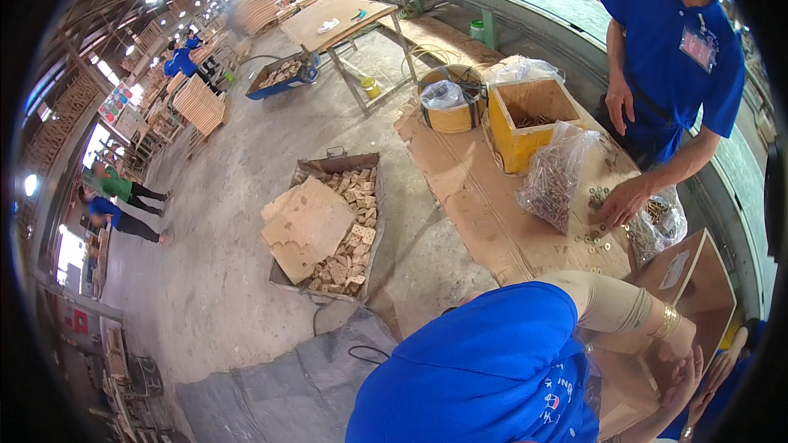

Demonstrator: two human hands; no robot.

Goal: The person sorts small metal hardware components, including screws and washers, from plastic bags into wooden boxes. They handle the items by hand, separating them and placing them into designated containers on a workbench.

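In the lower right, my left hand (678, 344) has its fingers bent inward. A gold bracelet is on that wrist, above a beige arm cover. Close against it, my right hand (688, 381) also has bent fingers. Whatever either one holds is too small or hidden to make out. Both are at a brown wooden box (698, 283) with a white label on its side. Another person's hand (722, 369) is just right of mine, near a blue garment at the edge. Loose ring-shaped metal pieces (593, 238) lie beyond the box on cardboard (484, 205).
A co-worker (677, 57) in blue reaches among the metal pieces. Nearby are a bag of screws (558, 176), a yellow box (517, 135) and a round yellow tub (453, 120). To the left stands a bin (373, 234) of small wooden blocks, partly under a flat sheet (308, 226).
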